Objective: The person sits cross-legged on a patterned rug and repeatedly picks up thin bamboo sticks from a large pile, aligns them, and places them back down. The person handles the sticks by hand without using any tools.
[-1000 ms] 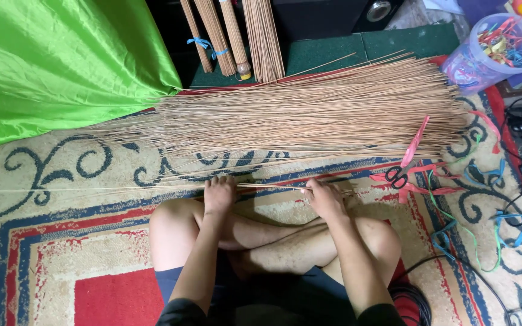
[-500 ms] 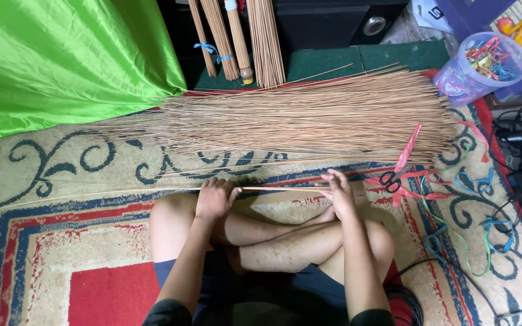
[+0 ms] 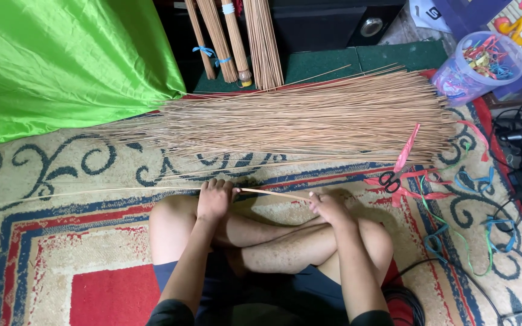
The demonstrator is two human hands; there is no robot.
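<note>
Upper left, a bright green cloth (image 3: pixel 55 60). The pale tan sticks (image 3: pixel 309 118) lie mid-frame on a cream carpet (image 3: pixel 61 253) with dark blue scrolls and red bands. Right: black-handled scissors (image 3: pixel 389 180) among pink, blue and green ribbons (image 3: pixel 454 235).

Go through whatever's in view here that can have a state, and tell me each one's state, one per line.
Left hand: closed around the single thin tan stick.
Right hand: pinching that stick's other end.
Loose pile of thin tan sticks: spread flat on the carpet.
Black-handled scissors: lying on the carpet, blades hidden.
Clear plastic tub of coloured strips: open, no lid.
</note>
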